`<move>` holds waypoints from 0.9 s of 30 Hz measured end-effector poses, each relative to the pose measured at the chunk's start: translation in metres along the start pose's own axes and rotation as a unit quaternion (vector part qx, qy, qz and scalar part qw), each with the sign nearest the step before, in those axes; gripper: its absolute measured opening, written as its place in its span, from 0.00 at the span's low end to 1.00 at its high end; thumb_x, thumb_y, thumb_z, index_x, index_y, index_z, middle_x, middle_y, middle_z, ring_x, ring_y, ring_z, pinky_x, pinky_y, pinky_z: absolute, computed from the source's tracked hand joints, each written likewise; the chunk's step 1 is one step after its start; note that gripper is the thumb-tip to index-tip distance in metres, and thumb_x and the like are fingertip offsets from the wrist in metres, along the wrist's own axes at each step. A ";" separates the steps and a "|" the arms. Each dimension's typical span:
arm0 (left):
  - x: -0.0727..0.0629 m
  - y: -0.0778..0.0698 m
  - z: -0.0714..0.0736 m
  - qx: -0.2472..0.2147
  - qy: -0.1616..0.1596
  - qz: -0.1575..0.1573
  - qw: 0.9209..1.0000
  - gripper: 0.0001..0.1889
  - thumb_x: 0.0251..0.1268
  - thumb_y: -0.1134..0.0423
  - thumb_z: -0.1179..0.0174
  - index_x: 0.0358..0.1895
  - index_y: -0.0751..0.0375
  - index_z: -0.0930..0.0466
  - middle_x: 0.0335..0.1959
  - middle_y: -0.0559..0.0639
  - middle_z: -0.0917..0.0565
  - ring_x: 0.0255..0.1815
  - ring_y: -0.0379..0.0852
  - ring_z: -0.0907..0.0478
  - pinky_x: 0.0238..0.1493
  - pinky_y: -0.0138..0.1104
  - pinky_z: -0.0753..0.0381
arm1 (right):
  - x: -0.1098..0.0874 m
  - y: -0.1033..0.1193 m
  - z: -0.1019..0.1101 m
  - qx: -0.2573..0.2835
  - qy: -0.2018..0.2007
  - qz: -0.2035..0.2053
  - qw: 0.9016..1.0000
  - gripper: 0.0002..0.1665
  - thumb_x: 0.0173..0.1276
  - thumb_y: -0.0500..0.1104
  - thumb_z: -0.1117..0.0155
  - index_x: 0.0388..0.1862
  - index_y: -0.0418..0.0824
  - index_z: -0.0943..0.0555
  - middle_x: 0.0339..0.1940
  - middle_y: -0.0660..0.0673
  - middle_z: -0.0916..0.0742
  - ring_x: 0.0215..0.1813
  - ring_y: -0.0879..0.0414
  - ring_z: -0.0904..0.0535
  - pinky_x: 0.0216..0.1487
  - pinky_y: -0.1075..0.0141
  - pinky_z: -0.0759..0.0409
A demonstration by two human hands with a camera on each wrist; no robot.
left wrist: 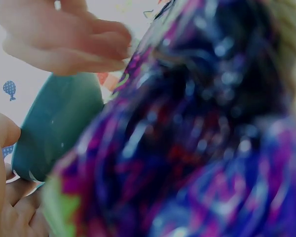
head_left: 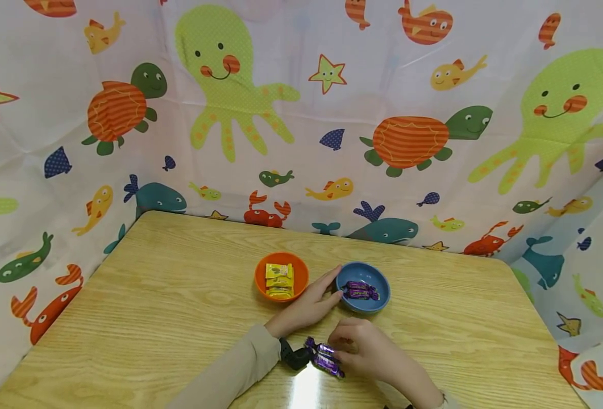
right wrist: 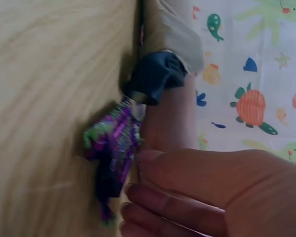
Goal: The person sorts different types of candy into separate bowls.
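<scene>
My left hand [head_left: 308, 304] holds the left side of a small blue bowl [head_left: 381, 304], its thumb and fingers spread around the outer wall. Inside the bowl lie purple wrapped candies [head_left: 360, 291]. More purple wrapped candies [head_left: 325, 358] lie on the table beside my left wrist; they loom large and blurred in the left wrist view. Right at these candies are the fingertips of my right hand [head_left: 365, 349], its fingers loosely bent. In the right wrist view the candies [right wrist: 113, 143] lie beyond the thumb and fingers, and a gap shows between thumb and forefinger.
An orange bowl [head_left: 302, 291] with several yellow packets [head_left: 279, 281] stands left of the blue bowl. A black wrist strap [head_left: 295, 357] sits on my left wrist, close to the candies. Behind the wooden table [head_left: 188, 272] hangs a sea-animal curtain [head_left: 291, 45].
</scene>
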State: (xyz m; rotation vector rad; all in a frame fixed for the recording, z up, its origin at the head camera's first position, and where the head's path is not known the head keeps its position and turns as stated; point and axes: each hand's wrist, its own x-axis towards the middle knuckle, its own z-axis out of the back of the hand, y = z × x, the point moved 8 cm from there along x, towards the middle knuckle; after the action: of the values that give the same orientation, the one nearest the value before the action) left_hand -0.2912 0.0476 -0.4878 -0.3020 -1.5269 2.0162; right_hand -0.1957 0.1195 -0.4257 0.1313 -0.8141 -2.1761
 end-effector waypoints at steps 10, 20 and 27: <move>0.000 -0.001 0.000 0.002 0.000 -0.001 1.000 0.33 0.80 0.58 0.53 0.81 0.56 0.54 0.80 0.49 0.49 0.77 0.43 0.46 0.72 0.37 0.40 | 0.000 -0.005 -0.010 -0.010 0.010 -0.003 1.000 0.13 0.54 0.30 0.26 0.36 0.42 0.16 0.33 0.54 0.16 0.34 0.66 0.24 0.34 0.73 0.22; 0.000 -0.001 0.000 0.008 0.000 -0.003 1.000 0.33 0.80 0.59 0.52 0.81 0.55 0.54 0.80 0.48 0.48 0.76 0.42 0.45 0.72 0.37 0.39 | 0.000 -0.005 -0.009 -0.033 -0.015 0.010 0.999 0.14 0.49 0.29 0.28 0.34 0.42 0.17 0.30 0.54 0.18 0.32 0.66 0.25 0.32 0.75 0.24; -0.001 -0.001 0.000 0.008 -0.001 -0.002 1.000 0.32 0.80 0.58 0.53 0.81 0.56 0.54 0.80 0.48 0.48 0.77 0.44 0.45 0.73 0.39 0.40 | -0.001 -0.003 0.009 -0.021 -0.034 0.030 0.999 0.16 0.49 0.26 0.28 0.35 0.42 0.16 0.33 0.53 0.17 0.34 0.64 0.23 0.35 0.72 0.20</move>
State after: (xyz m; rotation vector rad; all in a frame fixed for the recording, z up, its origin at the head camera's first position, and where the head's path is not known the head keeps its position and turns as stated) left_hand -0.2903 0.0472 -0.4865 -0.2895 -1.5112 2.0251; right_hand -0.1998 0.1263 -0.4207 0.0115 -0.7987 -2.1493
